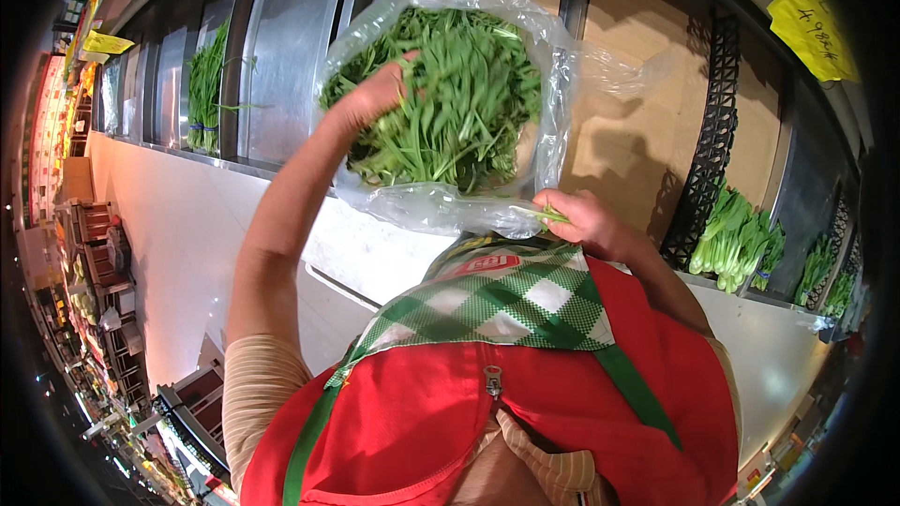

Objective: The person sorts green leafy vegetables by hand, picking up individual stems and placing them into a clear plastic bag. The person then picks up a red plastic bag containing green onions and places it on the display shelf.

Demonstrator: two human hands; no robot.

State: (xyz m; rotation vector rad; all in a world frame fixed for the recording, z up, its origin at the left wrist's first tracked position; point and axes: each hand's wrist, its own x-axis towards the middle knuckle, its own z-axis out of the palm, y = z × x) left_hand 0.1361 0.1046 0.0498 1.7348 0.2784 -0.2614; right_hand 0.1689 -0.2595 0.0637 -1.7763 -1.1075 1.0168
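A wide clear plastic bag (pixel 560 112) lies open before me, filled with loose leafy greens (pixel 457 91). My left hand (pixel 385 93) reaches into the left part of the greens; its fingertips are partly hidden among the leaves, so its hold on them is unclear. At the bag's near right edge, my right hand (pixel 576 218) is closed around a few green stems (pixel 552 214), with the gathered plastic rim touching its fingers.
Metal shelf panels (pixel 285 49) lie left, with tied thin greens (pixel 205 98). A black plastic lattice divider (pixel 710 126) stands right, near leafy bunches with pale stalks (pixel 728 239). Yellow handwritten price signs (pixel 812 24) hang at the rim. The display's front edge (pixel 232 165) runs before me.
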